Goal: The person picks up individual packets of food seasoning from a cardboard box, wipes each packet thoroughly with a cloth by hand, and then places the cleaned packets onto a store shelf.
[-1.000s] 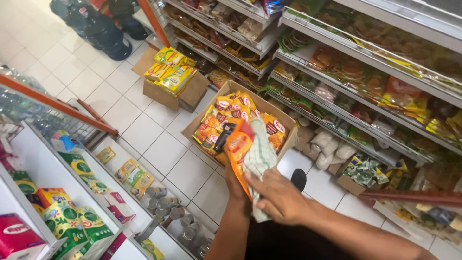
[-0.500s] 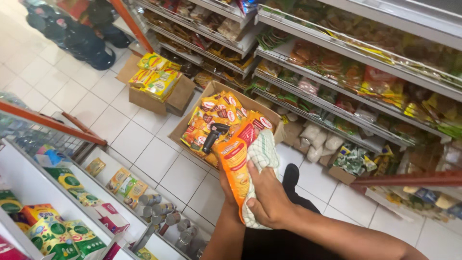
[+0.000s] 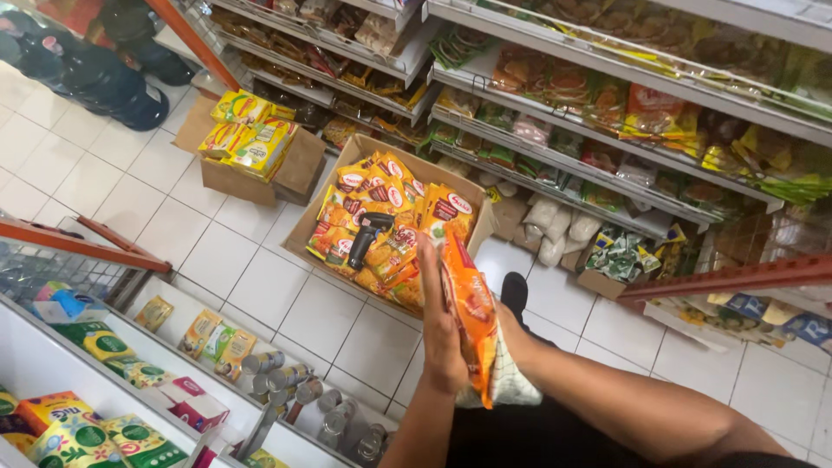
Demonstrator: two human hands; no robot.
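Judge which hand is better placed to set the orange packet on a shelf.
Probably left. The left hand lies flat along the orange packet, fully visible. The right hand is hidden behind it, apparently with a white cloth.

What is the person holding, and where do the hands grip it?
An orange snack packet, standing on edge between both hands. The left hand presses flat on one face; the right hand is behind the other face, together with a white cloth.

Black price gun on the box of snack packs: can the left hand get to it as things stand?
Probably not straight away. The left hand is flat against the orange packet, so it's occupied. The black price gun lies uncovered on top of the packs in the cardboard box.
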